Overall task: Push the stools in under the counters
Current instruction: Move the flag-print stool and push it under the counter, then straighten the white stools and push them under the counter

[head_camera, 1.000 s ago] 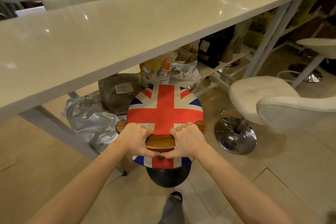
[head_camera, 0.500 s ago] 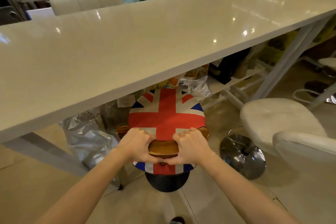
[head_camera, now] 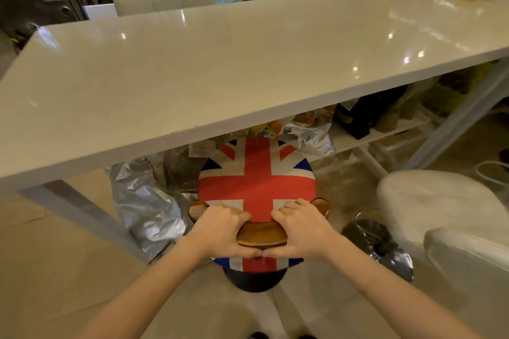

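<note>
- Flag-print stool: round padded seat, glossy wooden backrest; far edge now tucked beneath the glossy white counter.
- Left hand, right hand: fingers curled, gripping the backrest, thumbs touching.
- Crinkled foil bag: left of stool.

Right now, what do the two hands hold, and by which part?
Both the left hand and the right hand grip the flag stool by its low wooden backrest.

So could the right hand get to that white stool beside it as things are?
Probably yes. The white stool stands just right of the right hand with open floor between, though that hand now grips the flag stool's wooden backrest.
</note>
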`<move>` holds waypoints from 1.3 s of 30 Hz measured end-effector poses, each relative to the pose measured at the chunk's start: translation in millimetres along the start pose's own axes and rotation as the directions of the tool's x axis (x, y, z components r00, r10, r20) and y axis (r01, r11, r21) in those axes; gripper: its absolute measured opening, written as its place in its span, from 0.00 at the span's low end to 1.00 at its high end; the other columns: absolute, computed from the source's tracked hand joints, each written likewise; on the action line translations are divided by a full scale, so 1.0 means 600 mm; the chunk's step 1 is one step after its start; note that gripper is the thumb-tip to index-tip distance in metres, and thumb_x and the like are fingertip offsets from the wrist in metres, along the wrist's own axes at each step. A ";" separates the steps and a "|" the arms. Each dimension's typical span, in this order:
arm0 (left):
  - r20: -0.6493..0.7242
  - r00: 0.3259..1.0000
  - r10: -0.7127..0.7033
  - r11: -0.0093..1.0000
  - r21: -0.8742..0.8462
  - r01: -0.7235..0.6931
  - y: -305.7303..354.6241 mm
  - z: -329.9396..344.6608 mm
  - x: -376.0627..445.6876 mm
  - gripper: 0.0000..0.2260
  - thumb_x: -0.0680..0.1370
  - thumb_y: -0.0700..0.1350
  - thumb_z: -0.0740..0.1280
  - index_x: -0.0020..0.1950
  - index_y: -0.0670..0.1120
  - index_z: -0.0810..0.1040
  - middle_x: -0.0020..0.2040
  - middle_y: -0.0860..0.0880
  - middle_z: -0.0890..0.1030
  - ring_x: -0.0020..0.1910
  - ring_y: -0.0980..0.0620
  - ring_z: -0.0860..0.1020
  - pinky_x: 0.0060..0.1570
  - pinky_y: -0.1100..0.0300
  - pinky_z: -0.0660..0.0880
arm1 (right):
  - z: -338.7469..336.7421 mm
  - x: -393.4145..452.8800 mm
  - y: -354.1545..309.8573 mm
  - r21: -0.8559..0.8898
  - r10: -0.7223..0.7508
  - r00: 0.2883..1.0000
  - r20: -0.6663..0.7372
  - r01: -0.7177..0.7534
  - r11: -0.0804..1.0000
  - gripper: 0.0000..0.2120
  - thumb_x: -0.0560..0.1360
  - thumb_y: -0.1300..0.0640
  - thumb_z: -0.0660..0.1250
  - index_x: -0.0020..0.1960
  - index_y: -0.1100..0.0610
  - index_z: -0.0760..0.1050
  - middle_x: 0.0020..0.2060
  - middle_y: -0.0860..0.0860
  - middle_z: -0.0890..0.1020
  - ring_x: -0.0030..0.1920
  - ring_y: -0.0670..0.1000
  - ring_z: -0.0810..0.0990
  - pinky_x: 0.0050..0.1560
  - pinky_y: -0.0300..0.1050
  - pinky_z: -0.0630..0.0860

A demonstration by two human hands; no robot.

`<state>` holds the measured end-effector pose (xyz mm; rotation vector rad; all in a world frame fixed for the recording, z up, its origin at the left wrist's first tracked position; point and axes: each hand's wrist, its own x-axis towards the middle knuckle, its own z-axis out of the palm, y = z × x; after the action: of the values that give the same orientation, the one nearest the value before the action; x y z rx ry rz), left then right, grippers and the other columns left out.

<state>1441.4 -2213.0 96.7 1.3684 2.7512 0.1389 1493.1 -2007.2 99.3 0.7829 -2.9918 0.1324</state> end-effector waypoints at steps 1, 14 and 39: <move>-0.011 1.000 -0.020 1.000 -0.006 0.020 0.011 0.003 0.003 0.30 0.66 0.75 0.56 0.43 0.49 0.76 0.35 0.52 0.80 0.32 0.53 0.76 0.34 0.55 0.73 | -0.001 -0.003 0.011 0.001 -0.027 1.000 0.001 0.027 1.000 0.34 0.65 0.25 0.54 0.48 0.55 0.74 0.42 0.51 0.82 0.43 0.52 0.78 0.47 0.47 0.70; -0.205 0.944 -0.259 0.963 0.015 0.268 0.132 0.020 0.051 0.28 0.67 0.74 0.57 0.42 0.49 0.76 0.36 0.52 0.80 0.35 0.52 0.78 0.36 0.60 0.64 | -0.013 -0.028 0.128 -0.005 -0.258 0.966 0.013 0.258 0.966 0.33 0.65 0.26 0.58 0.46 0.55 0.74 0.41 0.50 0.80 0.42 0.52 0.76 0.46 0.47 0.69; 0.142 0.962 -0.233 0.959 -0.131 0.252 0.226 -0.078 0.167 0.36 0.73 0.67 0.59 0.74 0.49 0.57 0.69 0.46 0.68 0.64 0.47 0.70 0.59 0.53 0.69 | -0.073 -0.161 0.144 0.236 0.168 0.977 -0.130 -0.134 0.962 0.36 0.70 0.44 0.67 0.72 0.57 0.59 0.67 0.54 0.71 0.68 0.52 0.66 0.68 0.43 0.58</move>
<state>1483.6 -2054.2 156.3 0.9604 2.7133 0.2291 1535.5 -1880.9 130.3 0.5290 -2.9223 0.5220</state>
